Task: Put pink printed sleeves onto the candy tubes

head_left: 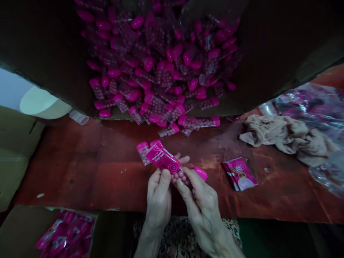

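My left hand (159, 197) is closed on a printed pink sleeve (163, 157), thumb on top. My right hand (202, 204) pinches a clear candy container (179, 176) of pink balls, whose glossy pink cap (201, 173) sticks out to the right. The sleeve's lower end meets the container; I cannot tell how far it goes around it. Just beyond my left hand, another capped container (143, 152) lies on the red-brown table, partly hidden by the sleeve. A small stack of flat pink sleeves (240, 173) lies to the right of my hands.
A large cardboard box (268, 46) on its side spills many filled containers (166, 77) onto the table (88, 161). Right are a crumpled cloth (285, 134) and clear plastic bags (319, 104). A white tub (44, 104) stands left. An open carton (25, 229) holds pink packs at lower left.
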{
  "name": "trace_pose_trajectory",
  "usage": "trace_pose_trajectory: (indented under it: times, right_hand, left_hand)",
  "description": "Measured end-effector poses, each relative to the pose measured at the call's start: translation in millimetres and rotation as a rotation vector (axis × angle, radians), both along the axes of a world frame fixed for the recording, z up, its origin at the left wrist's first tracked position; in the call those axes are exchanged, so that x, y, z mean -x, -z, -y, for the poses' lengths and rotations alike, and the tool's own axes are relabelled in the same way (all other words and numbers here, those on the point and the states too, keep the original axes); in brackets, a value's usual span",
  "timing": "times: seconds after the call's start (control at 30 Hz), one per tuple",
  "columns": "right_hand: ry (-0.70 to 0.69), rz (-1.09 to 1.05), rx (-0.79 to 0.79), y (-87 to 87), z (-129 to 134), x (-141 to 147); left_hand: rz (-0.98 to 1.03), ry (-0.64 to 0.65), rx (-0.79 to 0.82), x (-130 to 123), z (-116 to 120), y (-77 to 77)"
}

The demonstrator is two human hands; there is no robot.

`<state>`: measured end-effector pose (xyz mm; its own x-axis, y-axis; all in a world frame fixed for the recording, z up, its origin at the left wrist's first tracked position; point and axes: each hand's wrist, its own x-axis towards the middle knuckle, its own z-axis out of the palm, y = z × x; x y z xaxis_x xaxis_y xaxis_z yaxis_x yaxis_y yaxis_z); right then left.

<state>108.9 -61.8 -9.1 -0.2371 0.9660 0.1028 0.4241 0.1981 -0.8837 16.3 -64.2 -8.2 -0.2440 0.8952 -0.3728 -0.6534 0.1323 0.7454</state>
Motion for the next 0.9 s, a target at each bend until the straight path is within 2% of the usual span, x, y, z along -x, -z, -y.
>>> trace_pose_trajectory:
  times: [0.1, 0.2, 0.3, 0.43, 0.5, 0.6, 0.77, 0.83, 0.9]
  right_hand:
    - [-0.054, 0.039, -0.051, -1.0, -1, 2]
    - [-0.076, 0.094, -0.167, 3.1, 2, 2]
    - [-0.073, 0.114, -0.192, 8.4, 6, 3]
    - [-0.073, 0.022, -0.07, 2.8, 6, 2]
    - [-0.075, -0.063, 0.052, -4.7, 1, 0]
    - [-0.062, -0.271, 0.37, -14.2, -10, -4]
    - [-0.232, -0.919, 1.014, -16.1, -21, -8]
    - [-0.251, -0.986, 1.13, -13.8, -20, -8]
    - [-0.212, -0.91, 1.072, -11.3, -17, -8]
  left_hand:
    - [-0.076, -0.067, -0.031, 10, -4, 1.1]
    - [-0.08, -0.117, -0.006, 12, -5, 1.9]
    - [-0.002, -0.072, 0.0, 8, -3, 1.0]
    - [0.091, 0.036, -0.047, 7, 0, -2.9]
    - [0.122, 0.051, -0.031, 9, 0, -4.1]
    - [0.153, 0.039, 0.027, 14, 0, -3.7]
    - [0.101, 0.043, -0.015, 18, -3, -0.4]
    - [0.101, 0.031, -0.03, 18, -5, 0.5]
    - [0.069, -0.041, 0.006, 17, -8, 1.2]
